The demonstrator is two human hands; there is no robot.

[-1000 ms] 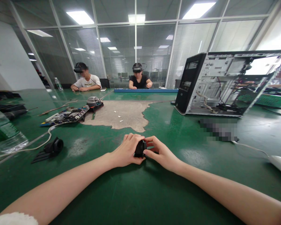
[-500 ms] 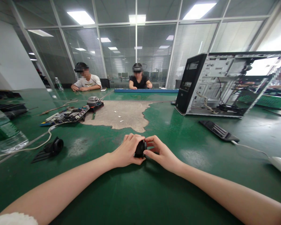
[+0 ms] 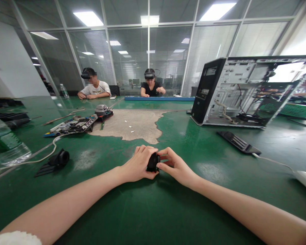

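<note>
Between my hands is a small black object (image 3: pixel 152 162) with a dark, glossy body; its kind I cannot make out. My left hand (image 3: pixel 140 164) wraps round it from the left, with fingers over the top and the thumb below. From the right, my right hand (image 3: pixel 173 165) pinches its edge between curled fingers and thumb. The object is held just above or on the green tabletop (image 3: pixel 132 211); which one I cannot tell. Part of it is hidden behind my fingers.
An opened computer case (image 3: pixel 211 92) stands at the right, behind a black slotted device (image 3: pixel 238 143) on a white cable. At the left lie a circuit board (image 3: pixel 73 126), a black bracket-like part (image 3: pixel 54 161) and a water bottle (image 3: pixel 9 146). Two people sit across the table.
My hands and the black object stay almost in place. Across the table, the person in black has raised one hand a little.
</note>
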